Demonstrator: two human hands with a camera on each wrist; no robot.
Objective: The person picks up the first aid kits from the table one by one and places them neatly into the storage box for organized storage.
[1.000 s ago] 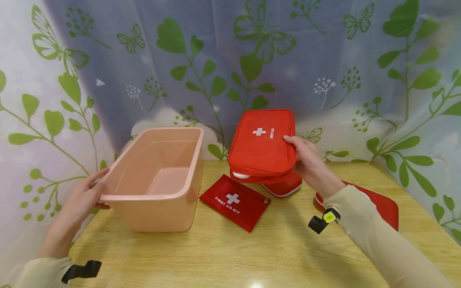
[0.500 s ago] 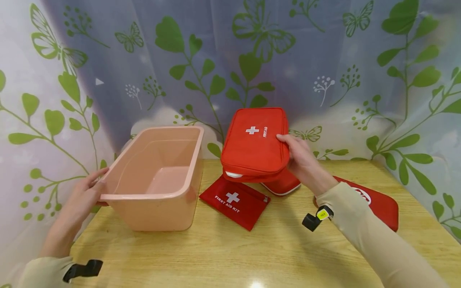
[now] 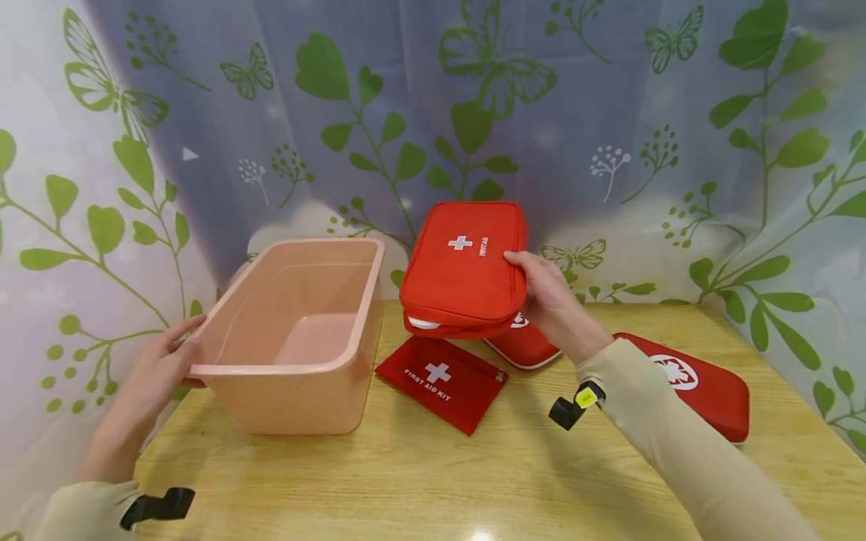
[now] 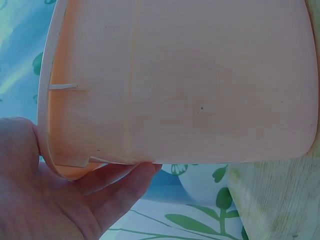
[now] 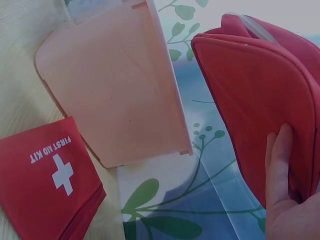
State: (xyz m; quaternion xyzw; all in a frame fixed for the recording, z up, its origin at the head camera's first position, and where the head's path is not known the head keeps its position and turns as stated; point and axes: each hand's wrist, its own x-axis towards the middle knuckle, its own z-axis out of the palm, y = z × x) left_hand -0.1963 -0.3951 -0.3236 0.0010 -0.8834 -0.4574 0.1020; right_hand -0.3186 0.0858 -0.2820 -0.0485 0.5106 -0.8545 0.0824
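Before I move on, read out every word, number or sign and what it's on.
"FIRST AID", white cross: red bag in the right hand.
"FIRST AID KIT", white cross: flat red pouch on the table.
White round emblem, no readable words: red case at the right.
Partly hidden white emblem: red case behind the bag.
Yellow label on the right wrist device: too small to read.
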